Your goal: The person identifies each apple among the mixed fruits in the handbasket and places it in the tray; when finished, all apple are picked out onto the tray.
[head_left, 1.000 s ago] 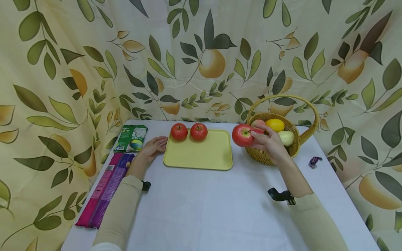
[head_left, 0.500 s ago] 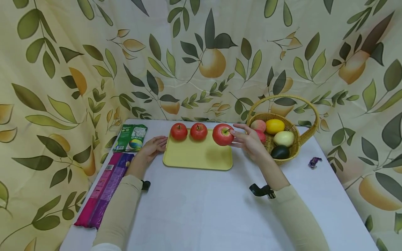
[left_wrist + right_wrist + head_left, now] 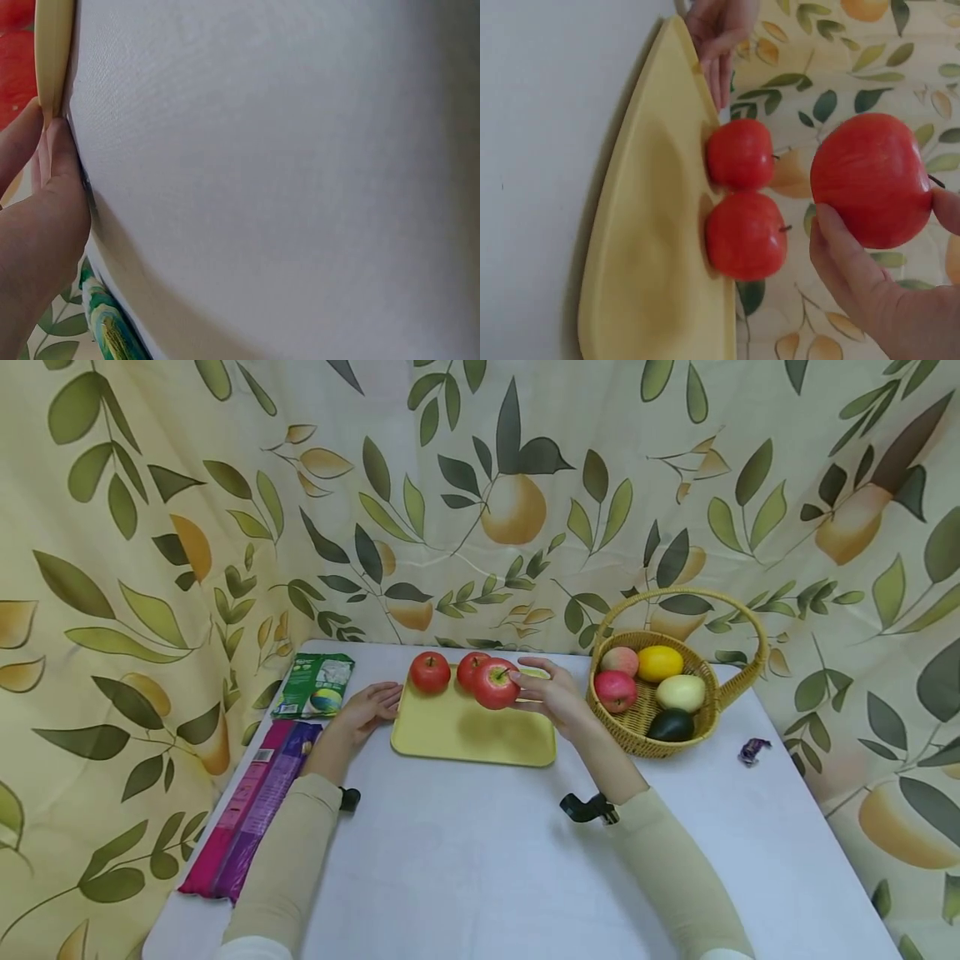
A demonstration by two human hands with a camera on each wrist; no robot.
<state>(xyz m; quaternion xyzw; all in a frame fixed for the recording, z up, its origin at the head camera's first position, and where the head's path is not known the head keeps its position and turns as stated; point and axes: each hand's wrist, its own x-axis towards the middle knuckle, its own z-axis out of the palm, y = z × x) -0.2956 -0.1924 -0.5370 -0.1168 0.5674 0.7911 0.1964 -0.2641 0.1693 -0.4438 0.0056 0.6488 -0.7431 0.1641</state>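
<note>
My right hand (image 3: pixel 554 695) holds a red apple (image 3: pixel 496 683) over the yellow tray (image 3: pixel 420 740), thumb on one side and fingers on the other. The right wrist view shows this apple (image 3: pixel 873 180) raised off the tray, its stem pointing to the right. Two more red apples stand along the tray's back edge: a left apple (image 3: pixel 430 672) and one beside it (image 3: pixel 468 667), partly covered by the held one. At the tray's left end, my left hand (image 3: pixel 367 710) pinches the rim between thumb and fingers, as the left wrist view shows at the tray edge (image 3: pixel 54 52).
A wicker basket (image 3: pixel 633 743) with a tall handle stands at the right, holding several fruits and a dark eggplant-like piece (image 3: pixel 671 725). A purple wrapper (image 3: pixel 752 751) lies beyond it. Leftward are a green packet (image 3: pixel 315 683) and a long pink-purple packet (image 3: pixel 251 810).
My right hand has carried the apple leftward from beside the basket to over the tray, near the two apples. My left hand has stayed at the tray's left edge.
</note>
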